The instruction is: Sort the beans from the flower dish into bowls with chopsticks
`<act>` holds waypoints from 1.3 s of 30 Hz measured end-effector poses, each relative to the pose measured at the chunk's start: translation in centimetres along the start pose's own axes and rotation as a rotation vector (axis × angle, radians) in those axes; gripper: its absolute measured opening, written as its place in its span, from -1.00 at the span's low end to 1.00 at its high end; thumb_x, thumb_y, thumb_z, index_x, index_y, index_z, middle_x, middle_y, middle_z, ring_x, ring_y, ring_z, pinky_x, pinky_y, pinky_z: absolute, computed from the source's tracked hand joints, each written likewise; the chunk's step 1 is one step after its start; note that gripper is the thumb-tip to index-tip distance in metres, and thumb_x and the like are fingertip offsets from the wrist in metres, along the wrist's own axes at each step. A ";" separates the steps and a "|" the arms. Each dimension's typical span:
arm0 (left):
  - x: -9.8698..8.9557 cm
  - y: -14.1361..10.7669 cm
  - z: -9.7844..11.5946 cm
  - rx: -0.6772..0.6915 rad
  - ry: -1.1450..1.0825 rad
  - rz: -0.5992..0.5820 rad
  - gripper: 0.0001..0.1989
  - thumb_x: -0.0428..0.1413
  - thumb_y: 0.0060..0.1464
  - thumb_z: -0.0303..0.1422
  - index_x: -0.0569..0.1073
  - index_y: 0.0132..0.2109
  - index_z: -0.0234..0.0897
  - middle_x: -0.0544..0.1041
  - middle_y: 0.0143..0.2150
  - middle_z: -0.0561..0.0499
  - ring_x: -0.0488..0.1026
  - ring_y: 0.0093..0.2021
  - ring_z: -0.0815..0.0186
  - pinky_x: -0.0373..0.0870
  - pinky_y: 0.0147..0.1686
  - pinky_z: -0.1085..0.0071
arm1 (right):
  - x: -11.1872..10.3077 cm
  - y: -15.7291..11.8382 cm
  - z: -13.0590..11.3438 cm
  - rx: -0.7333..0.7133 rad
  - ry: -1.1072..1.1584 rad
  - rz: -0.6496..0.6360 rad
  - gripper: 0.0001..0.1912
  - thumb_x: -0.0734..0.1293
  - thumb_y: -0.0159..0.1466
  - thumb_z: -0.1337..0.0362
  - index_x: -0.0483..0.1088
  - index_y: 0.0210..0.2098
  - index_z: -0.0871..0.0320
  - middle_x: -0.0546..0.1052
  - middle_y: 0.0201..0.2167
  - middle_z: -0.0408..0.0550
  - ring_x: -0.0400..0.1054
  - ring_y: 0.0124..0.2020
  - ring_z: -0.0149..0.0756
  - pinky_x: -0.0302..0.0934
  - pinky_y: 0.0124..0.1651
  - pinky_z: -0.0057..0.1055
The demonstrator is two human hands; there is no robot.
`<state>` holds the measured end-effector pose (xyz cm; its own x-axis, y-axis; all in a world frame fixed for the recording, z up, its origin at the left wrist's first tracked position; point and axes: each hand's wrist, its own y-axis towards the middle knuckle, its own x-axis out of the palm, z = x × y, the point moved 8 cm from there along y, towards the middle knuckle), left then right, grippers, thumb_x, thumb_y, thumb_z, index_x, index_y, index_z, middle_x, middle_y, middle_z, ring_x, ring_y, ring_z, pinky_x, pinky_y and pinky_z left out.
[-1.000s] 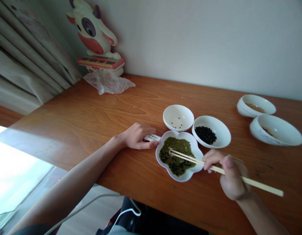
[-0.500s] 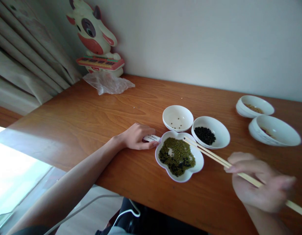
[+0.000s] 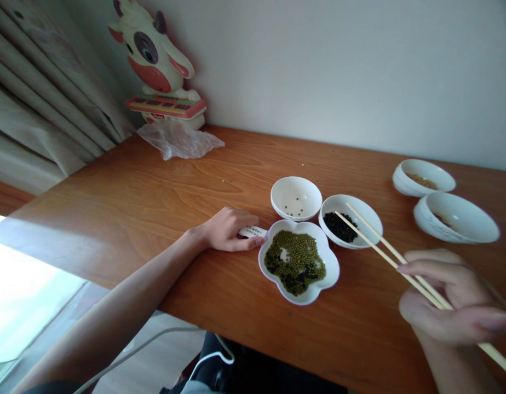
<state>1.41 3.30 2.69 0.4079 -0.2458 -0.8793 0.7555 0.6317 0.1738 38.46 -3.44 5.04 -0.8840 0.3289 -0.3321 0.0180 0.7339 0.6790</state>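
Observation:
My right hand (image 3: 454, 295) is closed around a pair of light wooden chopsticks (image 3: 384, 249). Their tips are parted over the white bowl (image 3: 372, 216) of black beans (image 3: 339, 227). On the tabletop, my left hand (image 3: 230, 230) is closed on the labelled handle (image 3: 253, 232) of a white flower-shaped dish (image 3: 333, 268). Green beans (image 3: 298, 249) spread over that dish, with black beans mixed in along its near side. Behind it, touching or nearly so, stands another white bowl (image 3: 281, 191) with several small beans scattered at its bottom.
Two more white bowls, one farther back (image 3: 404, 186) and one nearer (image 3: 475, 227), hold yellowish-brown contents at the right. A cow-shaped toy keyboard (image 3: 166, 104) and a crumpled plastic bag (image 3: 179, 141) stand at the back left. A white cable (image 3: 154, 334) hangs below the table's front edge.
The chopsticks have moved right from the flower-shaped dish to over the black-bean bowl, and their tips have spread apart. My right hand has shifted right. My left hand stays in place.

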 end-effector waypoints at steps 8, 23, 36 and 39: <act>0.0 0.0 0.1 0.006 0.007 -0.003 -0.66 0.08 0.35 -0.07 0.49 -0.20 -0.26 0.55 -0.34 -0.02 0.48 -0.37 0.30 0.30 -0.36 0.37 | 5.7 2.0 -5.2 0.075 0.369 -0.215 -0.31 0.01 0.49 -0.13 0.60 -0.41 0.05 0.55 -0.52 -0.02 0.43 -0.46 -0.20 0.24 -0.42 -0.22; -0.1 0.1 0.1 0.000 0.004 0.001 -0.66 0.08 0.35 -0.06 0.48 -0.22 -0.25 0.55 -0.36 -0.02 0.48 -0.39 0.30 0.28 -0.38 0.38 | 10.1 -0.7 -4.2 0.312 0.423 -0.526 -0.32 -0.08 0.52 -0.11 0.49 -0.36 0.06 0.50 -0.43 -0.08 0.37 -0.37 -0.27 0.22 -0.29 -0.32; -0.1 0.0 0.1 -0.007 0.024 0.006 -0.64 0.07 0.35 -0.05 0.47 -0.24 -0.24 0.54 -0.38 -0.02 0.47 -0.40 0.30 0.28 -0.38 0.39 | 9.5 -0.6 -4.5 0.266 0.467 -0.434 -0.31 -0.04 0.52 -0.07 0.55 -0.41 0.07 0.50 -0.51 -0.03 0.40 -0.42 -0.22 0.25 -0.33 -0.26; 0.0 0.0 0.1 -0.005 0.021 -0.002 -0.64 0.07 0.35 -0.05 0.46 -0.24 -0.24 0.54 -0.37 -0.02 0.47 -0.40 0.30 0.27 -0.37 0.39 | 9.3 -0.3 -4.8 0.220 0.469 -0.407 -0.32 -0.03 0.52 -0.08 0.54 -0.42 0.07 0.52 -0.51 -0.04 0.41 -0.43 -0.23 0.24 -0.34 -0.26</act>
<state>1.45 3.29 2.75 0.3952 -0.2317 -0.8889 0.7536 0.6351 0.1695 28.02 -3.44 4.95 -0.9491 -0.2585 -0.1798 -0.3102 0.8654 0.3934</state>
